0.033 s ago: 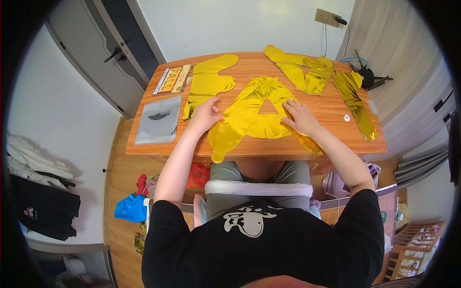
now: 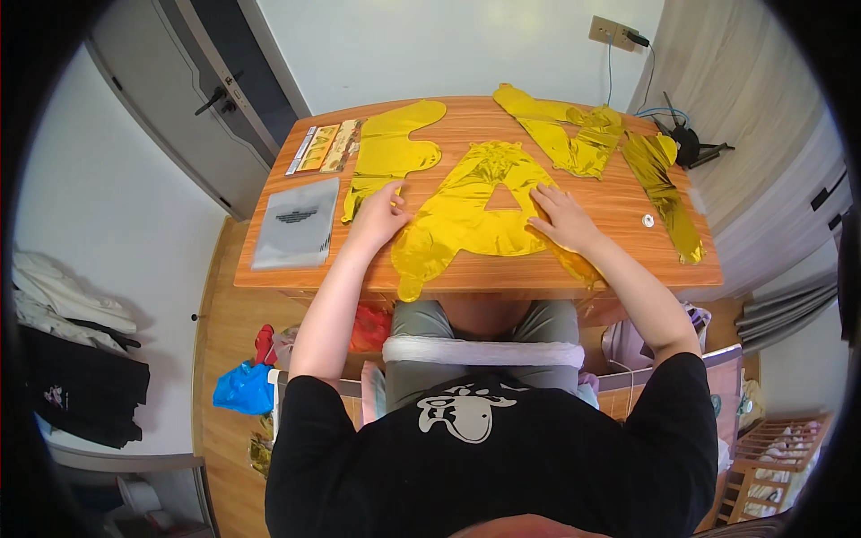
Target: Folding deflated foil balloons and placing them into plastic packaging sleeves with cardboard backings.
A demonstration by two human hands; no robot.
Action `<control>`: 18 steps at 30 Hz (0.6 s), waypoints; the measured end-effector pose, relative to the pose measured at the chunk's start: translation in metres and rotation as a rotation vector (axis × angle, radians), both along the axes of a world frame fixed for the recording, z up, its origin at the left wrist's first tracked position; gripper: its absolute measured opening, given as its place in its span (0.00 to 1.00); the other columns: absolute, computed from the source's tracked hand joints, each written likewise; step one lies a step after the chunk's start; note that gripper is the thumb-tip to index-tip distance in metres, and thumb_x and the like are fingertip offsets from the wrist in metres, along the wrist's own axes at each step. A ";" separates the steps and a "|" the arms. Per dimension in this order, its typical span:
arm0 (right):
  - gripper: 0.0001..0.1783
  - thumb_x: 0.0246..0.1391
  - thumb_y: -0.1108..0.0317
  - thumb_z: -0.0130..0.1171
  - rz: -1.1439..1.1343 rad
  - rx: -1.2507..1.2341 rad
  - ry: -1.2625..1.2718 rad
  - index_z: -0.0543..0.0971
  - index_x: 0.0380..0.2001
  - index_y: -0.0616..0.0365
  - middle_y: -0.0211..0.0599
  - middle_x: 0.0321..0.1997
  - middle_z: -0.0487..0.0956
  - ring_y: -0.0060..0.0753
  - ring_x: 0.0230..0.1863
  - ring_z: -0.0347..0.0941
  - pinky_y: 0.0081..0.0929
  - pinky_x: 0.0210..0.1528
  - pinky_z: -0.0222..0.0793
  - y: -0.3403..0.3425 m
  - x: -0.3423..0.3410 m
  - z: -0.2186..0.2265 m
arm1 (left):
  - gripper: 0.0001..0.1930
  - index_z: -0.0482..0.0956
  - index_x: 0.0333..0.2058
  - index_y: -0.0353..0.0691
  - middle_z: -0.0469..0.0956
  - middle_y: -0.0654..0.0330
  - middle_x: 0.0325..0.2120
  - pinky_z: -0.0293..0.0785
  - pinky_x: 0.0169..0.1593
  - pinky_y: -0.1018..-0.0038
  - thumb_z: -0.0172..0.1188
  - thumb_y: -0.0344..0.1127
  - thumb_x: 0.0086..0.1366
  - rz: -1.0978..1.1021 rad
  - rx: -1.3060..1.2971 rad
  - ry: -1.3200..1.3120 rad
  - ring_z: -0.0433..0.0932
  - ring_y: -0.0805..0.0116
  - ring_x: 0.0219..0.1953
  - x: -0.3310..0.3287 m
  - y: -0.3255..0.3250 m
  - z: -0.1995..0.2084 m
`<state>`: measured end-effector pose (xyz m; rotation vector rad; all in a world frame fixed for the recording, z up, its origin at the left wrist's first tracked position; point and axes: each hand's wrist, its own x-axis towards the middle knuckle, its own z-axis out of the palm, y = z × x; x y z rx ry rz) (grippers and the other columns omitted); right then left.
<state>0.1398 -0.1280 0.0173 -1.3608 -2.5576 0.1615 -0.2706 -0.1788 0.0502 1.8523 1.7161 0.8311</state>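
Note:
A flat, uninflated gold foil balloon [image 2: 448,220], shaped like a letter with a triangular hole, lies on the wooden desk in front of me. Its two lower legs reach the desk's near edge. My right hand [image 2: 565,220] rests flat on its right side, fingers spread. By the balloon's left edge is my left hand [image 2: 381,220], fingers loosely bent and apart, gripping nothing I can see. Beyond that hand, at the back left, another gold foil balloon [image 2: 390,143] with two rounded arms is spread out. A crumpled one [image 2: 583,148] and a narrow one [image 2: 665,197] lie at the right.
A clear plastic bag [image 2: 300,238] and a printed card pack [image 2: 327,148] lie on the desk's left. A small white round item [image 2: 647,221] sits at the right. Behind it stands a black router [image 2: 686,143] with cables. A blue bag [image 2: 244,387] is on the floor.
The balloon's lower left leg has shifted slightly up and to the right, off the desk's near edge. My left hand has moved a little away to the left.

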 end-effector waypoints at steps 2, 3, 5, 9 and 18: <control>0.40 0.67 0.42 0.54 0.001 0.014 0.025 0.64 0.72 0.57 0.51 0.78 0.61 0.56 0.79 0.53 0.56 0.78 0.46 0.004 0.003 -0.001 | 0.31 0.75 0.63 0.42 0.83 0.54 0.45 0.78 0.52 0.65 0.72 0.35 0.60 0.090 0.139 0.089 0.83 0.60 0.46 -0.013 -0.010 -0.008; 0.39 0.67 0.42 0.53 -0.003 0.029 0.052 0.65 0.72 0.57 0.51 0.77 0.61 0.56 0.78 0.54 0.57 0.78 0.46 0.006 0.000 0.000 | 0.31 0.74 0.63 0.42 0.83 0.54 0.46 0.79 0.52 0.64 0.71 0.34 0.61 0.175 0.278 0.182 0.83 0.57 0.47 -0.021 -0.015 -0.013; 0.37 0.68 0.45 0.54 0.011 0.074 0.047 0.66 0.71 0.57 0.51 0.77 0.62 0.56 0.78 0.54 0.54 0.78 0.48 0.008 -0.009 0.009 | 0.32 0.74 0.63 0.44 0.82 0.53 0.50 0.77 0.54 0.59 0.71 0.38 0.61 0.248 0.349 0.228 0.81 0.52 0.51 -0.035 -0.031 -0.023; 0.25 0.68 0.55 0.58 0.127 0.124 0.260 0.76 0.62 0.58 0.50 0.71 0.71 0.54 0.73 0.62 0.46 0.74 0.58 0.009 -0.050 0.033 | 0.43 0.68 0.68 0.48 0.77 0.52 0.58 0.68 0.60 0.50 0.74 0.53 0.56 0.545 0.245 0.371 0.74 0.50 0.60 -0.023 -0.059 -0.019; 0.13 0.57 0.62 0.66 0.526 0.044 0.477 0.87 0.41 0.58 0.46 0.46 0.83 0.50 0.51 0.78 0.43 0.56 0.75 0.004 -0.283 0.016 | 0.52 0.61 0.71 0.45 0.76 0.48 0.58 0.63 0.62 0.50 0.75 0.59 0.53 0.623 0.200 0.320 0.73 0.48 0.61 -0.018 -0.059 -0.031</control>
